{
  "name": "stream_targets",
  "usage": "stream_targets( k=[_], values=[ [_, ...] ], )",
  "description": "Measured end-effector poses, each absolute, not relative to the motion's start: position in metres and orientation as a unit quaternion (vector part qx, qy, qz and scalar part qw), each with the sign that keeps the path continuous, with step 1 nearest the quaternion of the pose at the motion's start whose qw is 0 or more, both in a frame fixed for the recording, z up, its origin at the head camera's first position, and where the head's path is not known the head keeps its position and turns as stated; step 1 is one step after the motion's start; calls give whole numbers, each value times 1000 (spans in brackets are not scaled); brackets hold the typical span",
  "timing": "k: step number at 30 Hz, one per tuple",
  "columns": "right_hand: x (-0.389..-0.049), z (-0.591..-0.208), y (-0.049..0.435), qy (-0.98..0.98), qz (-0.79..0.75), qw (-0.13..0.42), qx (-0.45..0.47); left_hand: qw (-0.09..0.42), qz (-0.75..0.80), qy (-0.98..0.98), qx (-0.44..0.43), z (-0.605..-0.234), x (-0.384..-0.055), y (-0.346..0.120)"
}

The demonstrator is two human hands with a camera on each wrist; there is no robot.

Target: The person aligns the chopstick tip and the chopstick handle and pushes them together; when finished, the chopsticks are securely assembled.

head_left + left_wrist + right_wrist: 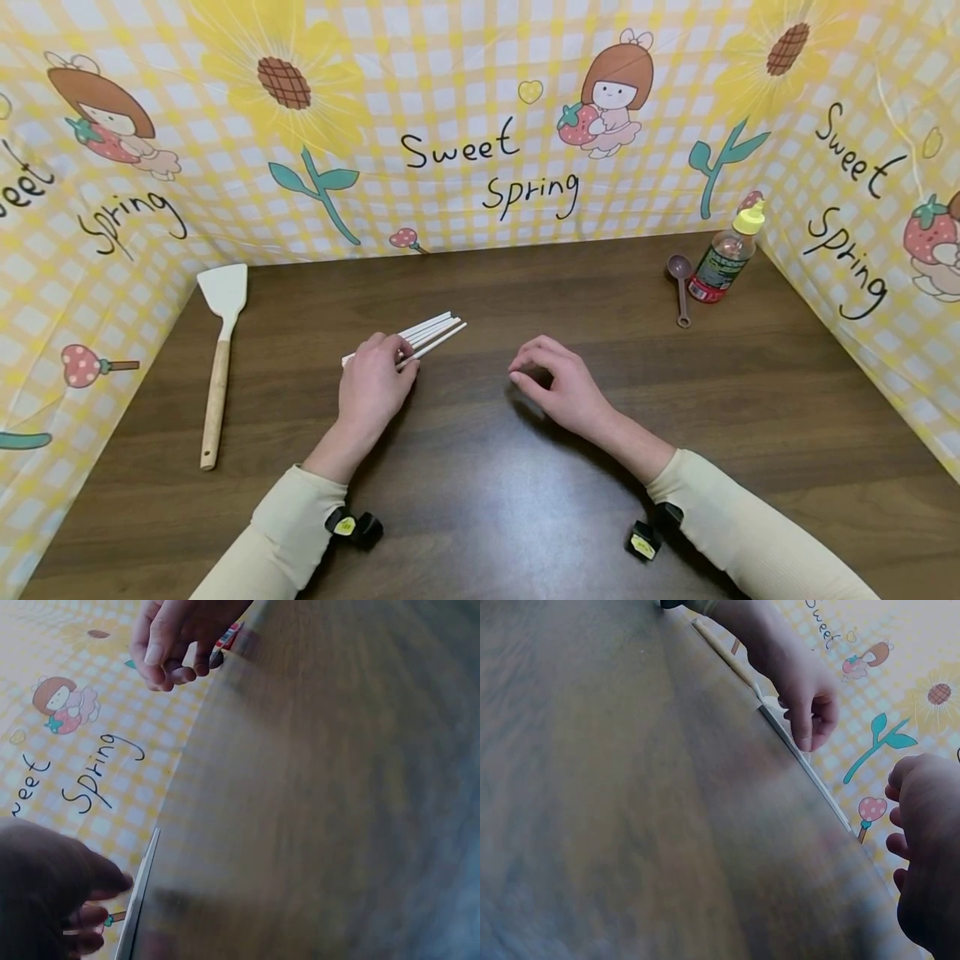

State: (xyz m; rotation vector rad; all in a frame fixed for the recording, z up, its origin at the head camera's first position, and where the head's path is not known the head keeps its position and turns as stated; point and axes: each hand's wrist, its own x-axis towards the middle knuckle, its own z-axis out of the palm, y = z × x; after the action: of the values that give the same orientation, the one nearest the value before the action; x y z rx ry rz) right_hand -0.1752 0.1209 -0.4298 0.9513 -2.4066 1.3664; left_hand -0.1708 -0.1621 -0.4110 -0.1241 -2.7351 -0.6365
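Note:
Several thin white sticks (435, 331) lie slantwise on the brown table, side by side, with the nearest one set slightly apart. My left hand (372, 379) is over their left end, thumb and curled index finger at the nearest stick, hiding part of the bunch. In the left wrist view, the left thumb and fingers (88, 919) are beside a white stick (139, 900). To the right, my right hand (566, 383) hovers low above the table, its fingers loosely curled with nothing in them. The right wrist view shows the left hand (810, 705) pointing down at the sticks (810, 772).
A white spatula (217, 358) with a wooden handle lies at the left. At the back right, a brown measuring spoon (681, 283) lies next to a clear bottle (722, 262) with a yellow cap. A checked cloth (465, 200) walls the table's back and sides.

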Motion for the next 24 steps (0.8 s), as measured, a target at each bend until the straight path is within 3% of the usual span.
stream_targets(
  k=[11,24],
  values=[
    [-178,-433,120,-816,465,108,326,95,-366,-914,-146,-419,-172,-149],
    [-181,-441,118,-821,461,101,322,54,-365,-912,-178,-424,-173,-148]
  ],
)
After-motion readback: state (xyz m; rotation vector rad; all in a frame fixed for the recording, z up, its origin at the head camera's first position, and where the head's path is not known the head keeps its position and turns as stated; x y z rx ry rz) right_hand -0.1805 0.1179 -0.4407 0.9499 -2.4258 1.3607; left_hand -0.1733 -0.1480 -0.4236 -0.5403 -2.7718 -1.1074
